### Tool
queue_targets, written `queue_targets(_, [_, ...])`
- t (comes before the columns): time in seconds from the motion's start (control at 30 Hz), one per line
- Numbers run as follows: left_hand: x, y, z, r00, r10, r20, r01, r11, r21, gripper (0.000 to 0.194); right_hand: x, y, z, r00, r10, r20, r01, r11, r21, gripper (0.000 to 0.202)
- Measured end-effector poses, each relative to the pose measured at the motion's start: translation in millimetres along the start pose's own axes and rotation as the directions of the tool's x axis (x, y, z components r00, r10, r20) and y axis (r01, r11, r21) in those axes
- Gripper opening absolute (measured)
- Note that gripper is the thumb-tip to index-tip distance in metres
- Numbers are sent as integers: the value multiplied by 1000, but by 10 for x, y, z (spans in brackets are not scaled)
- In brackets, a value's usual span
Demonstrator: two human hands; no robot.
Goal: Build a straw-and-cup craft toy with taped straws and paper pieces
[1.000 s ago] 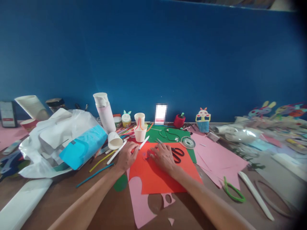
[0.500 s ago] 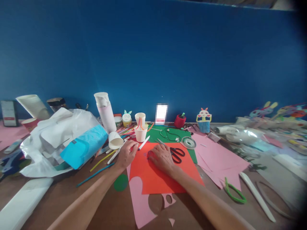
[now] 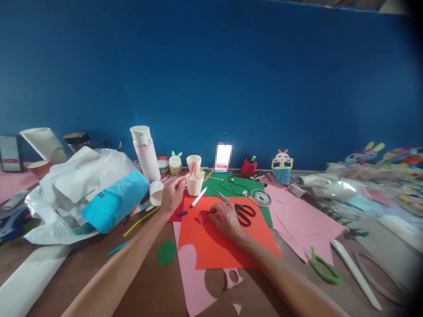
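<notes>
My left hand (image 3: 173, 194) is raised beside two stacked white paper cups (image 3: 194, 186) that have orange pipe cleaners between them. Its fingers are bent together near the lower cup's rim; what they hold, if anything, I cannot make out. Resting on an orange paper sheet (image 3: 228, 251), my right hand (image 3: 226, 219) has its fingers loosely apart. Its fingertips are next to a small round clear piece (image 3: 203, 217). A white marker (image 3: 198, 197) lies uncapped between the hands, with a dark blue cap (image 3: 182, 213) left of it. Black-handled scissors (image 3: 244, 215) lie right of my right hand.
A plastic bag (image 3: 49, 207) with papers and a blue packet fills the left. A tape roll (image 3: 261, 197) sits on green paper (image 3: 236, 182). Pink sheets (image 3: 304, 215), a green pipe cleaner loop (image 3: 325, 268) and a white stick (image 3: 355, 273) lie right.
My left hand has moved up and away from the orange sheet toward the cups. My right hand has shifted slightly right, uncovering more of the round piece. The blue cap now shows.
</notes>
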State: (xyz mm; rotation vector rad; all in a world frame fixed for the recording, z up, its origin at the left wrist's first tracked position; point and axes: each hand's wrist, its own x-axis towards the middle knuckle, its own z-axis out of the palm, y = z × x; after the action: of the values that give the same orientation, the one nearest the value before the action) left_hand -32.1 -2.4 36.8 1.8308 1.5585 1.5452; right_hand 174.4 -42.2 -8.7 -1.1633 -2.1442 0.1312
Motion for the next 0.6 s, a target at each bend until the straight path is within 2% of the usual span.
queue_targets(0.1, [62,-63,36,999,-42,-6,42,999,-28,29,-5,15,14,1000,-20,-3,20,1000,-10,5])
queue_targets(0.23, [95,-156,91,997,-36,71,38,999,-32,37,-6,31,29,999,-34,-1,34,999,-18,5])
queue_targets(0.37, [82,-224,127,992,74,106,-79,996,39,36,-5,27,20,1000,-30,3,30,999,-11,3])
queue_targets(0.47, [36,-211,109,977,202,68,-208,975,85,33,-3,26,6,999,-38,-7,38,999,4,4])
queue_targets(0.6, [-77,-91,63,961,276,11,-276,956,104,28,-8,31,-22,995,-83,-56,84,996,23,5])
